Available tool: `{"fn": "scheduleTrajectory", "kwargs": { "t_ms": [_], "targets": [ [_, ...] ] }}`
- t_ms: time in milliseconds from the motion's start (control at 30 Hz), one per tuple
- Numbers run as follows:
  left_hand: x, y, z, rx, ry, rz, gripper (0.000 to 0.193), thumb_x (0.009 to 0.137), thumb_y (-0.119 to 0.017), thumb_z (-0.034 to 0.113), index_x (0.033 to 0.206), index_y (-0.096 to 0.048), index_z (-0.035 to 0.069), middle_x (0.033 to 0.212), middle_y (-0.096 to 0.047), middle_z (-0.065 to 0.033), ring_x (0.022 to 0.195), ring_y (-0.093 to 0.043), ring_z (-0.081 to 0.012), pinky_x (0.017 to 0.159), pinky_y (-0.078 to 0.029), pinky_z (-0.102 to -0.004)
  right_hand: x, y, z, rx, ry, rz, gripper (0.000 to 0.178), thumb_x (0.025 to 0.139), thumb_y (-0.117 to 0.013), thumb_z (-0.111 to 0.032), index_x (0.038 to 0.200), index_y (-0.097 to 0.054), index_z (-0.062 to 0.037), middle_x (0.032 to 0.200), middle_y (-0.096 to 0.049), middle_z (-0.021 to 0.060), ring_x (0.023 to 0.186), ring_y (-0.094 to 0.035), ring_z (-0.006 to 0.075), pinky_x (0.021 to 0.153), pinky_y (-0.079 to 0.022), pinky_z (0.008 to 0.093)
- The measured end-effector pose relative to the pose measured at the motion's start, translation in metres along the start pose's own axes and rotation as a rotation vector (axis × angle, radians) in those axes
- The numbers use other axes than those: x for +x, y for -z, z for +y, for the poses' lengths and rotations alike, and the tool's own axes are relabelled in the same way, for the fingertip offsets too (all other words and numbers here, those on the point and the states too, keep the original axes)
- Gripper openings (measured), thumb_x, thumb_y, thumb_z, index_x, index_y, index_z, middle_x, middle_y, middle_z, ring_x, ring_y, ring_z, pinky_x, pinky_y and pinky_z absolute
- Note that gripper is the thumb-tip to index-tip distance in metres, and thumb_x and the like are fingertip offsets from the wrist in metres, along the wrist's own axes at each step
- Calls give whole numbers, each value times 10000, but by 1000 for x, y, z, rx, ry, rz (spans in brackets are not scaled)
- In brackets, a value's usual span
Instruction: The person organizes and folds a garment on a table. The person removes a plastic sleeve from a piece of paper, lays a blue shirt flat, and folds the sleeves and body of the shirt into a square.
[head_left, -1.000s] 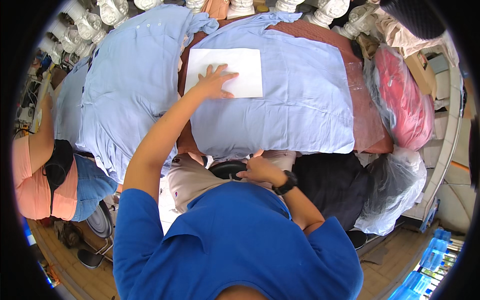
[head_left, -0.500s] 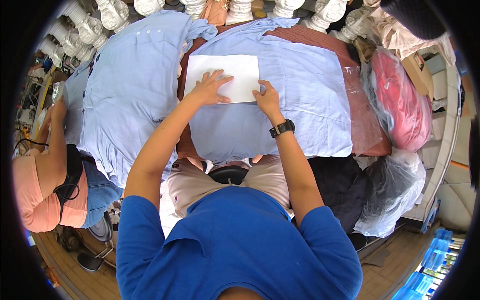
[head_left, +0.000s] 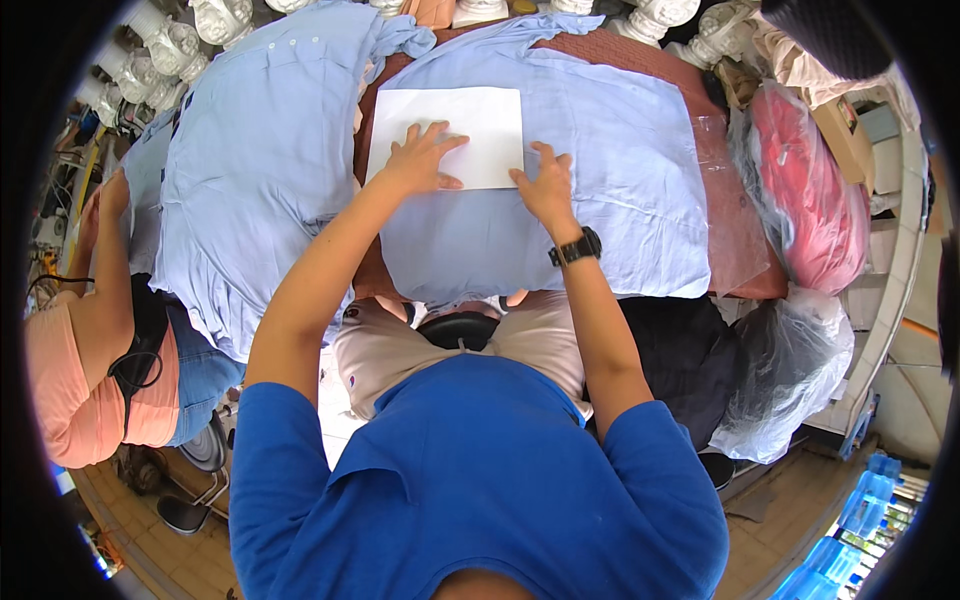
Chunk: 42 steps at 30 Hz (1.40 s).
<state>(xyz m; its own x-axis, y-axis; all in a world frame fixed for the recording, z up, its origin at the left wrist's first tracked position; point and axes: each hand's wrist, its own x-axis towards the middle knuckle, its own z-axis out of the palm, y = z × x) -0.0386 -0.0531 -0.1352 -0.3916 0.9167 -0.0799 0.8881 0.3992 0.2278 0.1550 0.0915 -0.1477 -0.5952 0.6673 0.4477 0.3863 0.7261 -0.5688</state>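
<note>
A white sheet of paper or card [head_left: 450, 112] lies on a light blue shirt [head_left: 620, 200] spread over the brown-covered table. My left hand [head_left: 418, 160] rests on the sheet's lower part with its fingers spread. Just beside the sheet's lower right corner is my right hand [head_left: 550, 188], its thumb and fingers apart over the blue cloth. Its thumb tip is close to the sheet's edge; whether they touch I cannot tell. To the left lies a second light blue shirt [head_left: 260, 150] with buttons showing.
A red bundle in clear plastic [head_left: 805, 190] stands at the right, above a clear plastic bag [head_left: 785, 380] and dark cloth [head_left: 680, 360]. White balusters [head_left: 220, 15] line the far edge. A co-worker in an orange top [head_left: 65, 370] sits at the left.
My right hand has shifted slightly right and down off the sheet's edge, its fingers spreading. The left hand stays on the sheet. The whole view has shifted a little.
</note>
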Motion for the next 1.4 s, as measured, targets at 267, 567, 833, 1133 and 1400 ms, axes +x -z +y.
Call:
{"fn": "scheduleTrajectory", "kwargs": {
  "t_ms": [267, 567, 833, 1133, 1400],
  "targets": [
    [-2, 2, -1, 22, 52, -33, 830, 660, -839, 505, 1396, -472, 391, 1529, -303, 10, 1371, -277, -367, 1007, -384, -663, -131, 63, -41, 254, -326, -1441, 475, 809, -773, -368, 1022, -659, 42, 1065, -678, 207, 1165, -599, 304, 951, -469, 378],
    [2, 12, 3, 72, 56, -82, 801, 680, -816, 536, 1395, -476, 420, 1516, -337, 23, 1372, -271, -351, 1028, -336, -663, -209, -34, 9, 840, -561, -925, 719, 786, -803, -372, 1277, -525, 74, 1348, -502, 262, 1301, -461, 334, 1055, -396, 374],
    [13, -10, -31, -61, 35, -32, 518, 842, -720, 341, 1321, -566, 462, 1504, -372, 69, 1278, -318, -296, 996, -272, -510, -123, 75, -77, 770, -159, -957, 430, 876, -731, -352, 1156, -656, -35, 1082, -622, 76, 922, -570, 161, 747, -502, 300],
    [35, -29, -88, -587, 334, -118, 535, 927, -451, 497, 1413, -461, 274, 1449, -385, -97, 1250, -390, -338, 1047, -308, -507, 113, 27, -72, 1517, -414, -788, 577, 1005, -521, -416, 1269, -503, 97, 1244, -629, 150, 1066, -652, 216, 855, -573, 404],
    [48, -12, -68, -652, 362, 57, 906, 915, -247, 741, 1265, -570, -29, 1330, -529, -241, 1235, -482, -388, 1055, -343, -481, 129, -26, 28, 426, -303, -372, 636, 922, -594, -495, 1237, -538, 55, 1232, -580, 252, 1018, -621, 371, 866, -510, 436]
  ]
}}
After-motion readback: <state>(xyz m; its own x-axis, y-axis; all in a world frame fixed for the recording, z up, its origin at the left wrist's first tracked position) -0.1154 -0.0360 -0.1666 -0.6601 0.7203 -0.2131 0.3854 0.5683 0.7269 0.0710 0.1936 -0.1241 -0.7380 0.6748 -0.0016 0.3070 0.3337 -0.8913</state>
